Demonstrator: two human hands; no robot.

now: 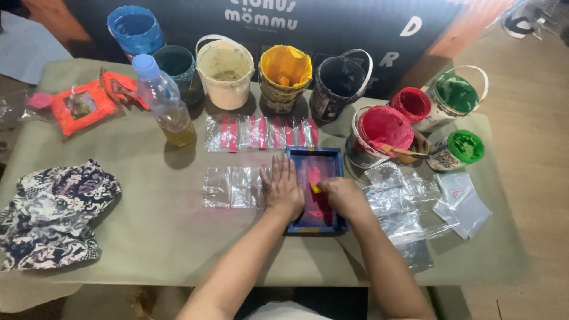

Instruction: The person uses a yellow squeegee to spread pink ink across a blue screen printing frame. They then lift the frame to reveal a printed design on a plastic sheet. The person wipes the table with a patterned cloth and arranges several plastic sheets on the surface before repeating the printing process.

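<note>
The left hand (pixel 283 188) presses flat, fingers together, on the blue frame's (pixel 315 189) left edge; the right hand (pixel 341 195) pinches a small yellow scraper (pixel 316 188) inside.

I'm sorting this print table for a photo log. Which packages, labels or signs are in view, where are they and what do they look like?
Dark sign: behind the buckets, white lettering.
Orange packet: far left, flat, clear wrap.
Printed clear bags: row before the buckets, red stripes.
Blank clear bags: beside the left hand.
Labelled green-paint tub: far right, round.
</note>
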